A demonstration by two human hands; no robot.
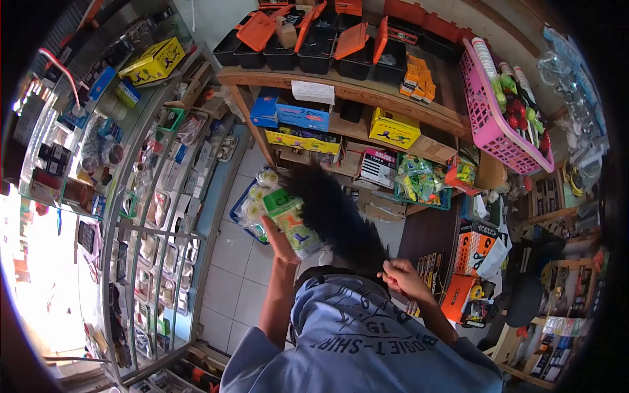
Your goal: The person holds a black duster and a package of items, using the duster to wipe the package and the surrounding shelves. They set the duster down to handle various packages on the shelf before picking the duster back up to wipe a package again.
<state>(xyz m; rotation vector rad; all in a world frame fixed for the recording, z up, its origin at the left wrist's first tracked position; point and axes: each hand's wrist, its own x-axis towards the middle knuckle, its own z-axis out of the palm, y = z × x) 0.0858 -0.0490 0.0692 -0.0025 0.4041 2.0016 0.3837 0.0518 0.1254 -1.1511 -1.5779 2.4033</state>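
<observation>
My left hand is closed around the side of a clear plastic pack with a green label and orange and blue shapes. My right hand grips the handle end of a black feather duster. The duster's feathers reach up and left and cover the right edge of the pack. Behind the pack, a blue basket holds clear-wrapped whitish rolls; the pack and my hand hide part of it.
A wooden shelf ahead bears black bins with orange lids and several boxes. At the right stands a pink basket of bottles. A glass display case lines the left, beside the tiled floor.
</observation>
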